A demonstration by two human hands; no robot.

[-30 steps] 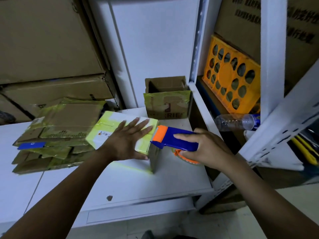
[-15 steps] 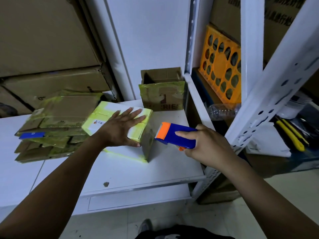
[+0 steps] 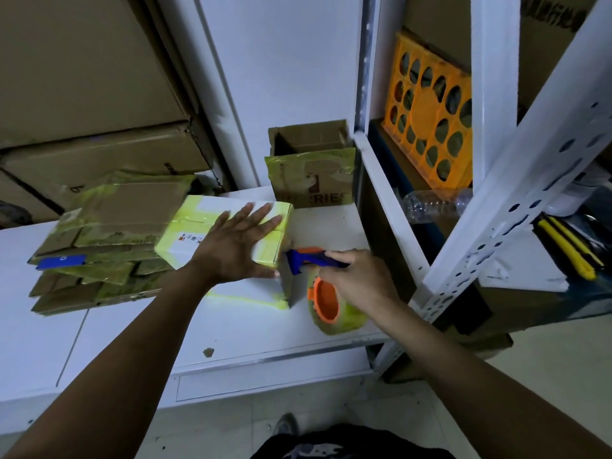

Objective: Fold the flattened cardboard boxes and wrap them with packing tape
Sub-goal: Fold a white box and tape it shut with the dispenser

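The tape dispenser (image 3: 309, 258), held clear of the box (image 3: 202, 217) half a second ago, now has its blue head against the box's right side, its one yellow-green roll (image 3: 331, 306) swung into view below the right hand (image 3: 359, 279). The left hand (image 3: 238, 248) has stayed flat on the box's top, fingers spread and straight, thumb down at the near edge. The right hand's fingers are curled round the blue handle. The single taped box stands on the white table (image 3: 231, 329), just beside a pile of flattened boxes (image 3: 109, 233) whose number cannot be told. One open box (image 3: 311, 183) stands behind, against the wall.
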